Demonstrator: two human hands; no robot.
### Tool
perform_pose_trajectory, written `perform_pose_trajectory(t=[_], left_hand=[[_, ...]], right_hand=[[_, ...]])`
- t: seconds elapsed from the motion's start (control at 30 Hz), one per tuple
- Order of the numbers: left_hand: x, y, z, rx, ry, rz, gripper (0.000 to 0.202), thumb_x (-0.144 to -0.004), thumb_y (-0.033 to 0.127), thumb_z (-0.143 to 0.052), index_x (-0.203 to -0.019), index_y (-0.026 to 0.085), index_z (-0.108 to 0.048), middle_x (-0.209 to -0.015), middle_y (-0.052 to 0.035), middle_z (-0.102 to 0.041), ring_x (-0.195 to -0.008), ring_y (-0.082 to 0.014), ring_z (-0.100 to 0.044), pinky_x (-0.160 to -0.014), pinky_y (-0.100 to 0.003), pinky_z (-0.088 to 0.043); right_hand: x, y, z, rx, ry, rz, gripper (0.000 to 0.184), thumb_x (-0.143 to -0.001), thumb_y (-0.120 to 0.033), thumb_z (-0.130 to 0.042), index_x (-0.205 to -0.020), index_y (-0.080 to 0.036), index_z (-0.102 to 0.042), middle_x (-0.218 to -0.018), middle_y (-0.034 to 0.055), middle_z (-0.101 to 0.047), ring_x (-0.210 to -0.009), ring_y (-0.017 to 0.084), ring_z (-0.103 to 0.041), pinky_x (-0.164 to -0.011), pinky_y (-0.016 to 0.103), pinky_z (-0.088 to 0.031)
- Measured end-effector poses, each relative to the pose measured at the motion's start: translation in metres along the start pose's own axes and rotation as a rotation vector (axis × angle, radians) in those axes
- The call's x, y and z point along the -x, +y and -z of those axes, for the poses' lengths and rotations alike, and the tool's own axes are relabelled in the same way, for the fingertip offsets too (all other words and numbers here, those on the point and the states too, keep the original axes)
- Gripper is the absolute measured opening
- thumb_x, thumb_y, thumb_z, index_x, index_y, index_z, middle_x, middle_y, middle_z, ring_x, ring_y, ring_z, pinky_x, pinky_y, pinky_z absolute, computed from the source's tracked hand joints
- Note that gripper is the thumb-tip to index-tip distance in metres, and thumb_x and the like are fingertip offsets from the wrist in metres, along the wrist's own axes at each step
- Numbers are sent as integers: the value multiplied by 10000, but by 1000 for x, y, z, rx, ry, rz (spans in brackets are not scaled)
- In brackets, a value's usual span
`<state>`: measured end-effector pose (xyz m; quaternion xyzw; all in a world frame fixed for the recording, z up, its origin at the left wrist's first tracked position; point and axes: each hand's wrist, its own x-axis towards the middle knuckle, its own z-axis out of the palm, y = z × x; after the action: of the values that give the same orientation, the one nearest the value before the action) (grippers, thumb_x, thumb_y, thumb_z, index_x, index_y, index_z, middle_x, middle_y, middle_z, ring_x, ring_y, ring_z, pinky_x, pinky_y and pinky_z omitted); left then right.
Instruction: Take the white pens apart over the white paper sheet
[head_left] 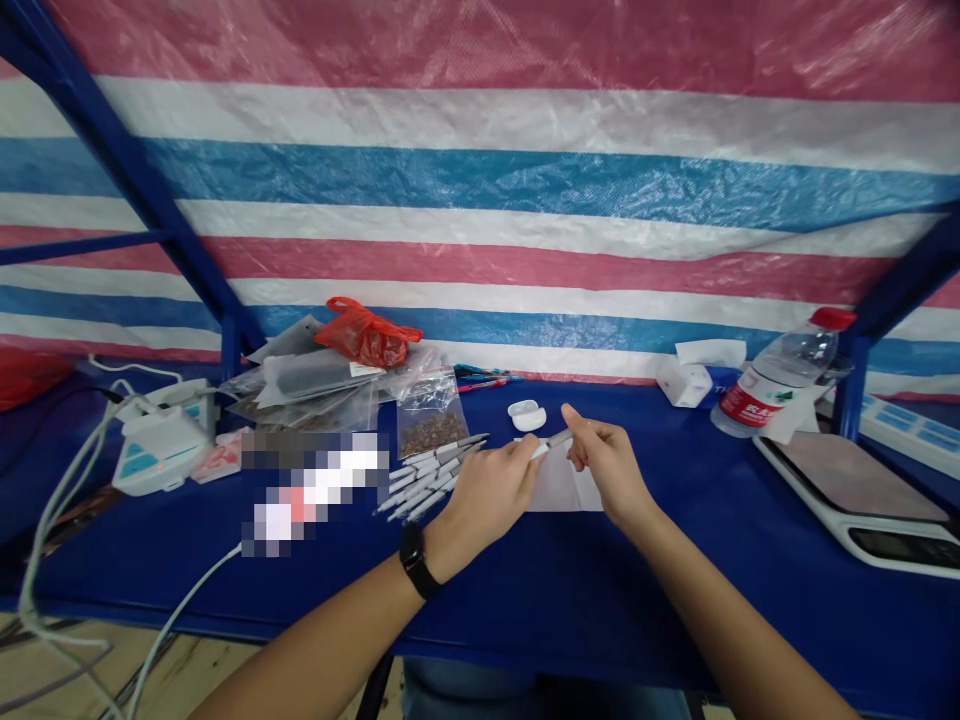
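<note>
Work on the grey end of a slim stick point(557, 438) appears to be in hand; next, steady support is likely required. The stick is clamped in the fingers of the left hand point(489, 482), over the paper sheet point(559, 484). Its grey end lies beside the right hand's point(606, 465) thumb; whether it is pinched cannot be told.

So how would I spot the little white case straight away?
On the blue table, find the left hand, with a black watch at its wrist. Just beyond it sits the case, small and rounded, unlike the flat paper nearer the person.
</note>
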<state>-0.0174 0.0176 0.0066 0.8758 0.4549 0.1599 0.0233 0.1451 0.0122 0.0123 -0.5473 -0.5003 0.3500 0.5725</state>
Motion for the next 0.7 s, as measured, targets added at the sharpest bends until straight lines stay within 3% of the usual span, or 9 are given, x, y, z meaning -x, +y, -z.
perform_pose_trajectory(t=[0.2,0.3,0.43,0.6,0.7], left_hand=[[-1,3,2,85,-33,109,221,-1071,282,-382,-1028,196,-581,-750,-28,-726,-754,-243,-739,-584,-283,-378],[0,4,1,71,-42,76,226,-1072,285,-374,-1035,192,-576,-746,-35,-721,-738,-248,-736,-571,-287,-363],[1,7,-1,57,-65,29,234,-1069,292,-367,-1032,188,-573,-737,-42,-714,-702,-254,-727,-540,-294,-339],[1,5,1,105,-48,45,225,-1070,286,-359,-1039,197,-563,-718,-26,-706,-704,-245,-729,-545,-286,-354],[1,3,2,99,-76,32,222,-1068,288,-358,-1052,197,-560,-728,-33,-712,-710,-252,-732,-559,-289,-375]], right_hand=[[3,-10,-5,-147,-164,31,511,-719,-699,-728,-654,-226,-544,-592,-33,-527,-545,133,-482,-591,297,-427],[5,-11,-7,-100,-132,27,523,-703,-669,-766,-620,-233,-488,-525,-47,-496,-521,128,-453,-579,290,-400],[6,-4,-8,-20,-60,0,628,-757,-728,-677,-507,-245,-361,-458,-53,-393,-480,118,-382,-545,295,-356],[7,-5,-8,-73,-149,33,525,-790,-719,-647,-642,-239,-498,-512,-58,-460,-511,134,-464,-590,298,-420],[8,-8,-7,-47,-193,66,509,-786,-719,-661,-691,-248,-496,-502,-62,-483,-495,140,-486,-566,294,-434]])
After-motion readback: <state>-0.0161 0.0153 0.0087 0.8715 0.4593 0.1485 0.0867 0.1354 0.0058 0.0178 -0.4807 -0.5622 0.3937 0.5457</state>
